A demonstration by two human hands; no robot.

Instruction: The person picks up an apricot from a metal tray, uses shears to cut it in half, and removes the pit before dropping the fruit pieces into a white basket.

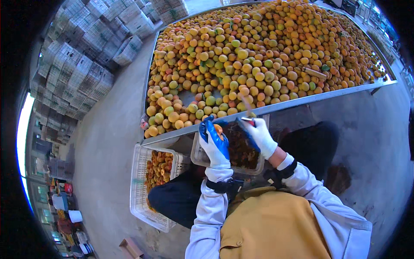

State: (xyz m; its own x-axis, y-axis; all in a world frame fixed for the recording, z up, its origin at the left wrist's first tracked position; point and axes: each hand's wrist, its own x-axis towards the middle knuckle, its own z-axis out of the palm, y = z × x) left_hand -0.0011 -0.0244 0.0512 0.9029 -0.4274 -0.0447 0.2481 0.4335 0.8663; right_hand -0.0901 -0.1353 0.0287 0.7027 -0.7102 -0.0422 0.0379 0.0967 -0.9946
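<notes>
My left hand [214,142], in a white glove with a blue coated palm, is closed around an orange apricot [219,131] at the table's near edge. Just to its right, my right hand [258,134], gloved the same way, grips a small tool with a red and dark handle [250,121]; it looks like a knife, but motion blur hides its shape. A brownish blurred streak [246,103] rises above that handle, over the fruit. Behind both hands, a heap of whole apricots [258,56], yellow, orange and some greenish, covers the metal-rimmed table [297,103].
Left of my knees stands a white plastic crate [140,185] holding cut apricots [160,169]. Beneath my hands sits another crate [199,156] with dark brownish scraps [243,149]. A short stick [315,73] lies on the heap. Stacked crates [73,73] fill the far left.
</notes>
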